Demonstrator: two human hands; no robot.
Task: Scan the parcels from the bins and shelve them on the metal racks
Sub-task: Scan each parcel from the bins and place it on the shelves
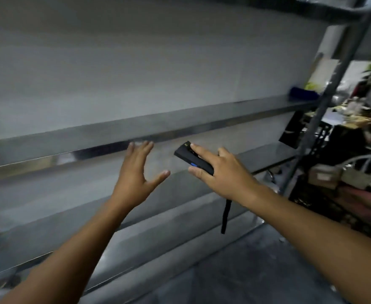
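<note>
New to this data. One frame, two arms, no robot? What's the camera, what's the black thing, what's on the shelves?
There is no machine here: a person wears a wide-angle camera on the head, looking forward and down, so the two bare arms are the wearer's own. The left hand is empty, with its fingers spread in front of a metal rack. The right hand holds a black scanner with a blue button, index finger laid along its top and thumb on its side. A strap hangs below that hand. The picture is motion-blurred. The shelves look bare apart from a blue object at the far right end, too blurred to identify. No parcel shows.
</note>
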